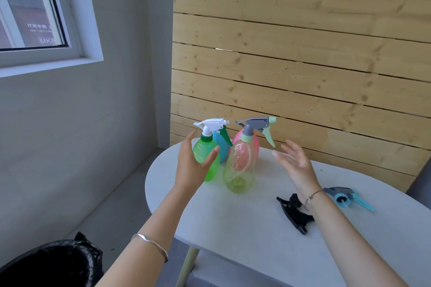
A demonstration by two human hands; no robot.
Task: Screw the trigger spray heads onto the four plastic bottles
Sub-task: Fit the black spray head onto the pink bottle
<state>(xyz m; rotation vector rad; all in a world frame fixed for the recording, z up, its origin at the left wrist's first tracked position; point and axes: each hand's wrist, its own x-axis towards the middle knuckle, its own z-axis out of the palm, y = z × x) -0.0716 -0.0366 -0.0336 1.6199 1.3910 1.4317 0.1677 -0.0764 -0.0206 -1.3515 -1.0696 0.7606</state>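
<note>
1. Four bottles are bunched together toward the 11 o'clock part of the white oval table (233, 228), all standing upright.
2. Front left is the small green bottle (208, 158) with a white trigger head (211, 124) and green collar already on it.
3. Right next to it at 3 o'clock is the taller yellow-green clear bottle (239, 170), wearing a grey trigger head (255, 123) with a pale mint nozzle, collar and lever.
4. Behind those two, at 12 o'clock, sit a blue bottle (220, 147) and a pink bottle (255, 144). Both are mostly hidden, so can't tell what's on their necks.
5. Left hand (192, 165) is open, fingers spread, palm curved around the green bottle's left side; can't tell if it's actually touching.
6. Right hand (295, 163) is open too, fingers fanned out, empty, just to the 3 o'clock side of the yellow-green bottle and apart from it.
7. Two loose heads lie on the table near the right wrist: a black trigger head (293, 213) at about 5 o'clock from the bottles, and a grey-and-blue trigger head (347, 197) further out toward 4 o'clock by the table edge.
8. Silver bangle (151, 244) on the left wrist, thin bracelet (311, 197) on the right.
9. Black bin bag (53, 263) down on the floor at 8 o'clock, wood plank wall (303, 42) behind the table.
</note>
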